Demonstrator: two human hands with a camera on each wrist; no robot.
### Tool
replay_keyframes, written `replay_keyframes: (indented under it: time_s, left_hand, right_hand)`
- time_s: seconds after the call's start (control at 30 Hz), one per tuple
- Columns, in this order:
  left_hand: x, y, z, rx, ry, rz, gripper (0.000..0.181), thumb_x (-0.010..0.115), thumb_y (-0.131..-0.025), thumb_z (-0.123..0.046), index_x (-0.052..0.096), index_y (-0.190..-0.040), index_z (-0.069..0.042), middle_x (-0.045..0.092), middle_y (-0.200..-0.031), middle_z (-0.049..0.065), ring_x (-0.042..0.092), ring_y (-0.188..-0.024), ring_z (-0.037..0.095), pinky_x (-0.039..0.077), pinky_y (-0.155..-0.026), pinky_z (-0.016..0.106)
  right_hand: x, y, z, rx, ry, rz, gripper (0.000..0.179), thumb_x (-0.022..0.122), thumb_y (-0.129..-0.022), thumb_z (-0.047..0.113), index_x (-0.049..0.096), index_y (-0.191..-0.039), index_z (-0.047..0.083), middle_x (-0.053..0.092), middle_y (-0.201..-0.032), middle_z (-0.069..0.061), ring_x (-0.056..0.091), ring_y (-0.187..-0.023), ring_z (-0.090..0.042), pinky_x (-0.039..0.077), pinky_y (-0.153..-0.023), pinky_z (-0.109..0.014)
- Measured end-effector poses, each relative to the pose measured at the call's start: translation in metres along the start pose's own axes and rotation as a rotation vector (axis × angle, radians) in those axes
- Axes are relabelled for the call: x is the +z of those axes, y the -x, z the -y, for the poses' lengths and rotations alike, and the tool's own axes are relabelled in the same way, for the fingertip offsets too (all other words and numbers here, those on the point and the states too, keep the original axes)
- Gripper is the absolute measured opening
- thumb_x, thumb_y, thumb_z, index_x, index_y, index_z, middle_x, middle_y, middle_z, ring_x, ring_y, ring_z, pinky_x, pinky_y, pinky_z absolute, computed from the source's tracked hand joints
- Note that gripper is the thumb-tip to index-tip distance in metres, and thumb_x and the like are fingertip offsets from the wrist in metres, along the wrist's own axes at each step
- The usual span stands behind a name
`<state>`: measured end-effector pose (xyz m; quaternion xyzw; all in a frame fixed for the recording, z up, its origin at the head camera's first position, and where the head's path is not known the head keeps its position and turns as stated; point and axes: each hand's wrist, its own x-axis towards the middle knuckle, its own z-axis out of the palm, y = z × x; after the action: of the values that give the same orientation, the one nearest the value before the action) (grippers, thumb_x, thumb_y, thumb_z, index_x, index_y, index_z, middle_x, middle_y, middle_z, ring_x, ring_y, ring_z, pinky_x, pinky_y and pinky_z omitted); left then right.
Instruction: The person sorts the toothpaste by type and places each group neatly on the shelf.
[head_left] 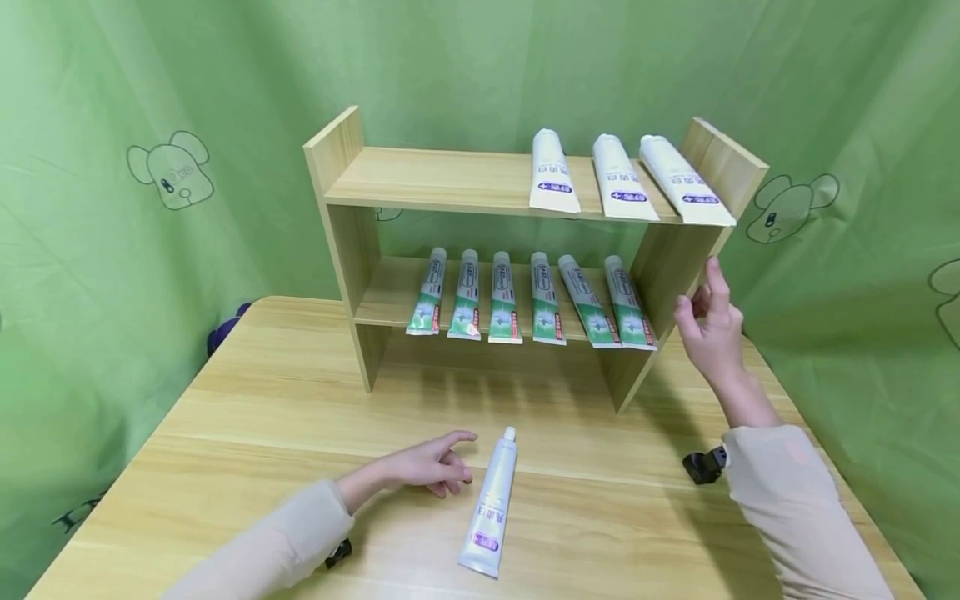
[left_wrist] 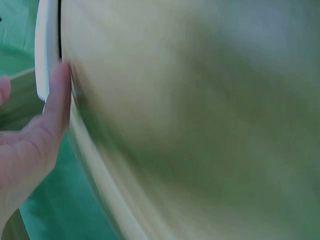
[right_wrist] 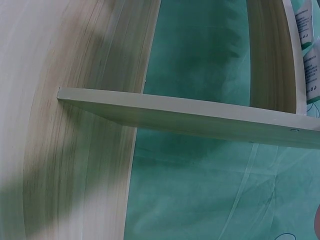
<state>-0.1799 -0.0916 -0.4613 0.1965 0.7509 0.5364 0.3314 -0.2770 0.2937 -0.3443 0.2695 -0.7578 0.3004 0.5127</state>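
A white toothpaste tube with purple print lies on the table, its cap pointing toward the shelf. Just left of it is my left hand, index finger extended and nothing gripped. In the left wrist view that hand has a fingertip beside a white edge, probably the tube. My right hand is raised by the right side of the wooden shelf, holding nothing, with its index finger pointing up near the panel's front edge. Whether it touches the panel cannot be told.
Three white toothpaste tubes lie on the top board's right part, ends slightly overhanging. Several green-and-white tubes line the middle board. In the right wrist view, the side panel crosses the frame. Green curtain hangs behind.
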Motion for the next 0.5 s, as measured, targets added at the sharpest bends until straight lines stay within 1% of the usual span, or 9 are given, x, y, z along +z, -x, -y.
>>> replay_keyframes:
  time_s: [0.13,0.2,0.3,0.37,0.5]
  left_hand:
    - [0.013,-0.003,0.0,0.022,-0.019,-0.069,0.073,0.061,-0.084,-0.005,0.019,-0.143,-0.007,0.057,-0.094,0.01,0.058,-0.078,0.019,0.055,-0.062,0.031]
    - [0.019,-0.003,-0.001,0.015,-0.025,-0.09,0.076,0.064,-0.081,-0.005,0.019,-0.143,-0.006,0.055,-0.093,0.009,0.057,-0.077,0.019,0.055,-0.06,0.03]
    - [0.027,-0.002,-0.004,-0.005,-0.049,-0.115,0.078,0.068,-0.079,-0.009,0.021,-0.142,-0.003,0.051,-0.092,0.009,0.053,-0.073,0.019,0.053,-0.055,0.028]
    - [0.03,-0.002,-0.007,-0.013,-0.081,-0.123,0.079,0.07,-0.078,-0.013,0.023,-0.141,-0.001,0.048,-0.091,0.009,0.051,-0.069,0.018,0.051,-0.052,0.026]
    - [0.036,-0.003,-0.008,-0.013,-0.179,-0.132,0.078,0.074,-0.075,-0.017,0.029,-0.138,0.0,0.043,-0.091,0.01,0.048,-0.065,0.016,0.049,-0.047,0.023]
  right_hand:
    - [0.001,0.0,0.0,0.006,-0.007,-0.005,0.059,0.048,-0.086,0.005,0.027,-0.14,0.016,0.045,-0.056,-0.012,0.033,-0.061,0.009,0.032,-0.051,-0.008]
    - [0.001,0.0,0.0,0.011,-0.009,-0.007,0.06,0.048,-0.085,0.004,0.027,-0.14,0.015,0.045,-0.056,-0.012,0.033,-0.061,0.009,0.032,-0.051,-0.007]
    - [0.0,0.0,0.0,0.01,-0.01,-0.002,0.058,0.048,-0.087,0.005,0.026,-0.14,0.014,0.046,-0.056,-0.013,0.033,-0.062,0.01,0.033,-0.052,-0.006]
    - [0.0,0.0,0.001,0.004,-0.013,0.001,0.056,0.047,-0.087,0.007,0.026,-0.139,0.013,0.046,-0.056,-0.013,0.034,-0.062,0.009,0.033,-0.052,-0.006]
    - [0.0,0.0,0.001,-0.001,-0.011,-0.001,0.055,0.047,-0.088,0.008,0.027,-0.139,0.013,0.046,-0.056,-0.013,0.034,-0.062,0.009,0.033,-0.052,-0.007]
